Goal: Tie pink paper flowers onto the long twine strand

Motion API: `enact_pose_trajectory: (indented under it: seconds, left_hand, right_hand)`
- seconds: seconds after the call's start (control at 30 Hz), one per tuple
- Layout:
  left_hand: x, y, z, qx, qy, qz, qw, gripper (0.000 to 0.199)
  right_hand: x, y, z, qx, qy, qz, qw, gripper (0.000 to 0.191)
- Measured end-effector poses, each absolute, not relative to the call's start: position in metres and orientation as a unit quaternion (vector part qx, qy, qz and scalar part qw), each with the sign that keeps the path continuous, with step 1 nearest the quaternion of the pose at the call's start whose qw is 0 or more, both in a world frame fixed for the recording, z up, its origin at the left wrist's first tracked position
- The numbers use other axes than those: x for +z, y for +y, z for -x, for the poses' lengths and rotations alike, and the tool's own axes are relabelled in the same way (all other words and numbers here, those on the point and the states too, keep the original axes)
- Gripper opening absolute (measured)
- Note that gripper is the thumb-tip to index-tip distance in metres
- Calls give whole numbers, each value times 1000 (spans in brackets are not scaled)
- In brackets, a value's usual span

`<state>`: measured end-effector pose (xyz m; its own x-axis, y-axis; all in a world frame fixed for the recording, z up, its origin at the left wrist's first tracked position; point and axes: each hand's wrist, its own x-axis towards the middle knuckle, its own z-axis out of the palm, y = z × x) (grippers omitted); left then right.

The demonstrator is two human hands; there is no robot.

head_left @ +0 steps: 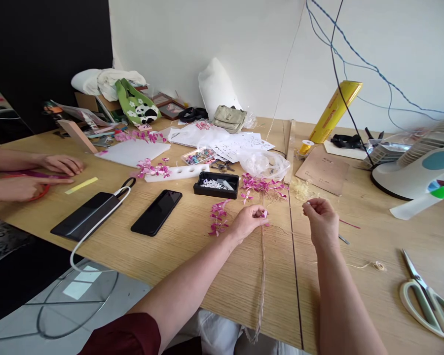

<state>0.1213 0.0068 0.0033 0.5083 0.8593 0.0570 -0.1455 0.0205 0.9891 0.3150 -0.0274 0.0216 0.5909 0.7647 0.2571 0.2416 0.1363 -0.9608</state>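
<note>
Left hand [249, 221] pinches a small blossom [264, 214] at the braided cord's [262, 271] upper end, seemingly being set in place.
The cord hangs past the table's [377, 219] near edge; the right hand [322, 224] hovers apart, fingertips together, any thread unclear. The next move seemingly calls for a steady left pinch.

The surface [192, 256] is pale and wood-grained, with a dark seam [296, 281] running from its near edge toward the back. Left of the seam lie a black phone [156, 212], a yellow strip [82, 185], a black tray [215, 193] and pink flower sprigs [219, 217]. Right of it lie pale-handled scissors [417, 281] and a brown card [321, 171], and a white fan [410, 170] stands there.
</note>
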Motion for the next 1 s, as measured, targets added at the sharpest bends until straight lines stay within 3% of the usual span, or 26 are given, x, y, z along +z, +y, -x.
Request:
enact_pose_trajectory:
  seconds: [0.2,0.33,0.63,0.87,1.0]
  left_hand:
    - [11,8,-120,471,312,-490,664,23]
    - [18,4,-119,471,305,-465,685,19]
    - [18,-5,-123,449,267,-421,742,20]
    - [17,-8,-124,442,251,-428,747,20]
    - [18,-8,-125,456,262,-426,736,23]
  right_hand:
    - [24,-37,-326,298,-572,654,396,9]
    - [27,-41,-321,286,-619,662,311,9]
    - [10,-29,-315,114,-625,712,299,18]
    - [-4,-22,-308,78,-688,679,245,15]
    - [10,-28,-303,79,-666,664,330,12]
